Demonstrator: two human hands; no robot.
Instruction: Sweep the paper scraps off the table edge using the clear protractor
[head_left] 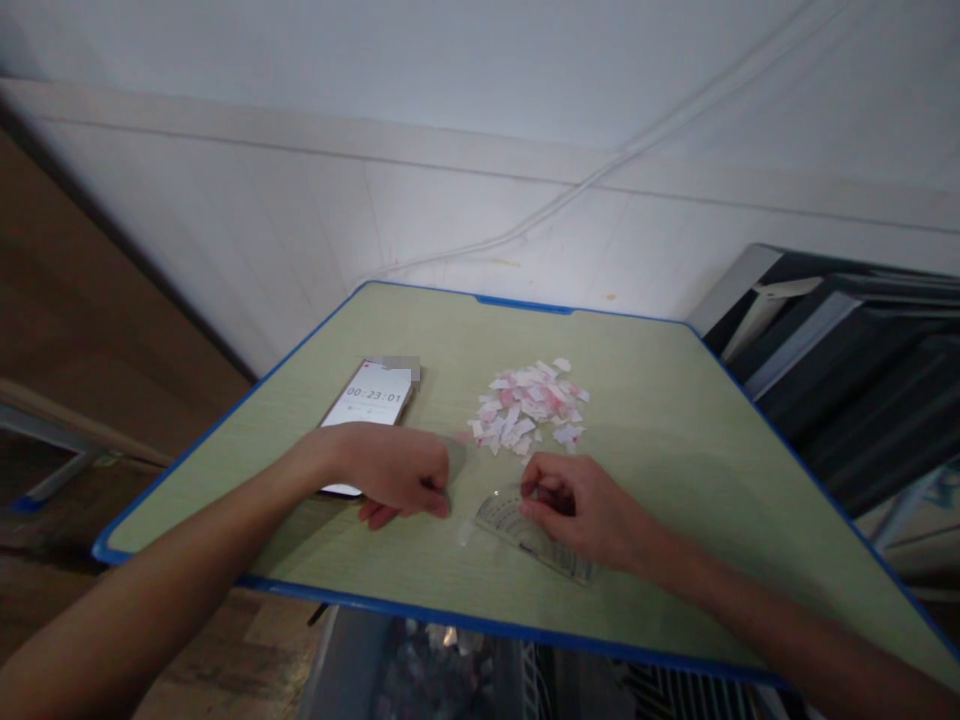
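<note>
My left hand (pixel 401 470) hangs over the table just right of the phone, its thumb and forefinger closed together and other fingers curled below. Whatever the pinch may hold is too small to make out. A phone (pixel 375 395) with a running-timer display of 00:23:01 lies partly behind that hand and wrist. My right hand (pixel 581 505) is closed in a pinch above a clear half-round protractor (pixel 517 525) and covers part of it. Whether those fingertips grip its edge or a small scrap cannot be told. Beyond my right hand lies a loose heap of torn pink-and-white paper scraps (pixel 529 400).
The pale green table (pixel 645 370) has a blue rim and stands against a white wall with a cable. Dark folded items (pixel 847 340) lean at the right. Below the front edge is a bin (pixel 442 665) with blurred contents. A brown panel (pixel 90 270) stands at left.
</note>
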